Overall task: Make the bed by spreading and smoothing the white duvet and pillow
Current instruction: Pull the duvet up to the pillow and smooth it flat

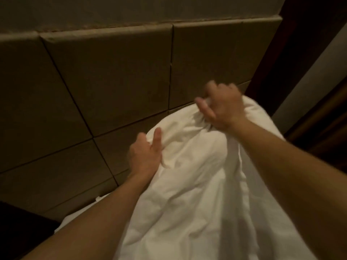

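The white duvet (197,184) lies bunched against the padded headboard (105,81); the left hand (144,152) grips its far left edge, the right hand (221,106) clutches a far fold, fingers curled in cloth

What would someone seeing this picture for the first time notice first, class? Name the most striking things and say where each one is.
The eye goes first to the white duvet, bunched and creased, filling the lower middle of the view. Next come the two hands gripping its far edge: the left hand near the centre, the right hand higher and to the right, with fabric gathered in its fingers. Behind them the padded headboard of dark square panels fills the upper left.
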